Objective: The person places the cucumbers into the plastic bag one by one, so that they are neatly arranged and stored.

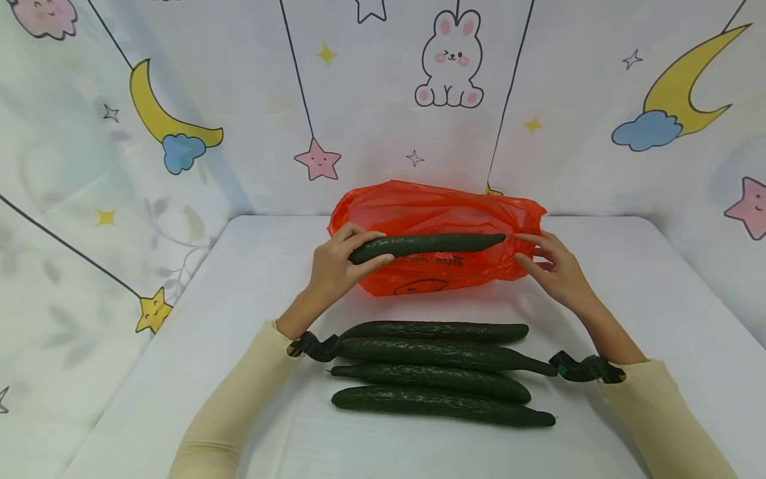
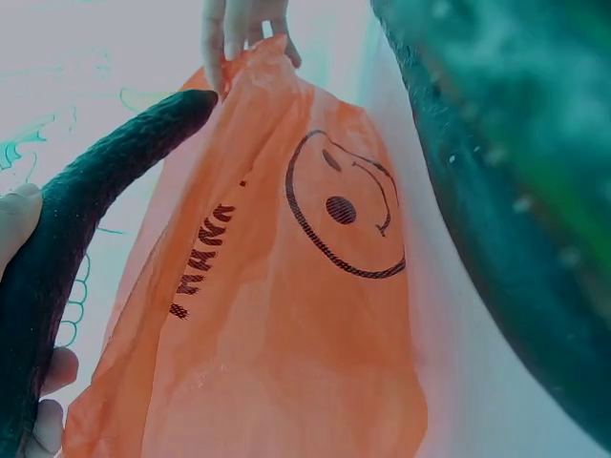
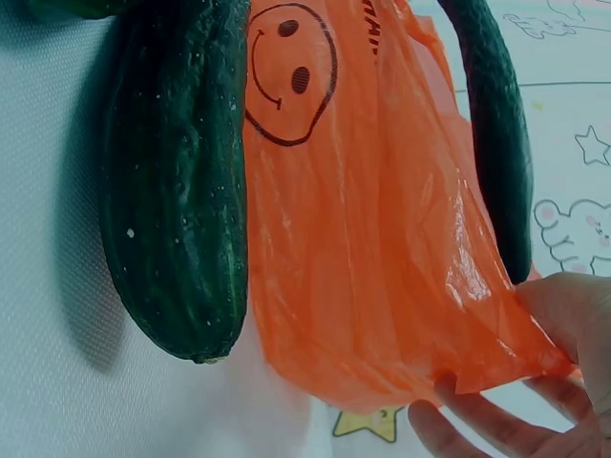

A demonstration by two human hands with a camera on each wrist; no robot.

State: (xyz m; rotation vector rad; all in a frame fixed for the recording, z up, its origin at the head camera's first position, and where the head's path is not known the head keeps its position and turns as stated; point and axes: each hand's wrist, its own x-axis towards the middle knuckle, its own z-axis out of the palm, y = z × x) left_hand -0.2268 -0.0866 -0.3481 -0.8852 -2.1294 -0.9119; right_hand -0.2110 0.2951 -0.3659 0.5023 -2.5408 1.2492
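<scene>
My left hand (image 1: 334, 267) grips a dark green cucumber (image 1: 431, 244) by its left end, thumb below and fingers above. The cucumber lies level in front of the mouth of a red plastic bag (image 1: 445, 205), its tip pointing right. My right hand (image 1: 559, 271) pinches the bag's right edge; in the right wrist view the thumb is on the near side of the plastic and the fingers (image 3: 496, 420) are behind it. The bag stands partly open, with a printed smiling face and lettering on its front. What lies inside it is hidden.
Several more cucumbers (image 1: 431, 376) lie side by side on the white table (image 1: 287, 432), between my forearms and in front of the bag. Behind the table hangs a pale cloth (image 1: 377, 100) with moons, stars and a rabbit. Each wrist wears a black band (image 1: 589, 368).
</scene>
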